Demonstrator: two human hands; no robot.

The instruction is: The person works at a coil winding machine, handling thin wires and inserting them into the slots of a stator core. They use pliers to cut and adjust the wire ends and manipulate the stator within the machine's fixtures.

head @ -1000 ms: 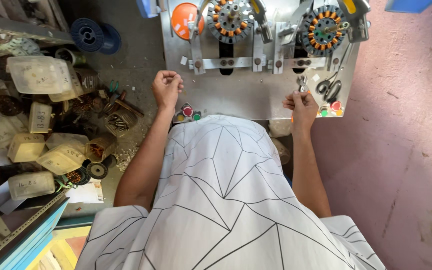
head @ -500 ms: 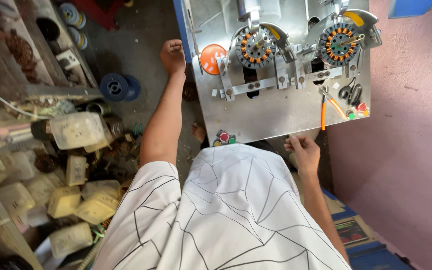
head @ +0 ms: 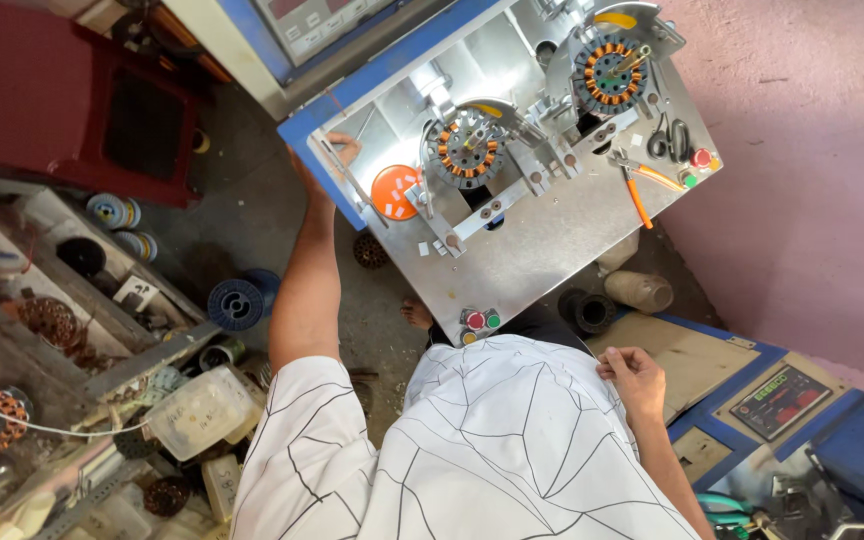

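Observation:
My left hand [head: 340, 152] reaches up to the left edge of the metal winding machine table [head: 542, 250], by a thin metal rod [head: 350, 180] and the blue frame. Its grip is hidden from here. Beside it lies an orange round disc [head: 393, 190]. Two stators with copper-wound teeth sit in clamps: one in the middle [head: 465, 150] and one at the far right [head: 607, 72]. My right hand [head: 636, 377] hangs low beside my white patterned shirt [head: 472, 450], fingers curled with nothing in them.
Orange-handled pliers [head: 640, 185] and black scissors [head: 670, 140] lie on the table's right side. Red and green buttons [head: 479, 321] sit at its near edge. Wire spools [head: 237, 303], plastic tubs [head: 202, 410] and stator parts crowd the left shelves. A blue control box [head: 782, 400] stands at right.
The view has swung and tilted. My left hand stretched farther up along the machine's left edge. My right hand dropped from the table's near edge to beside my shirt.

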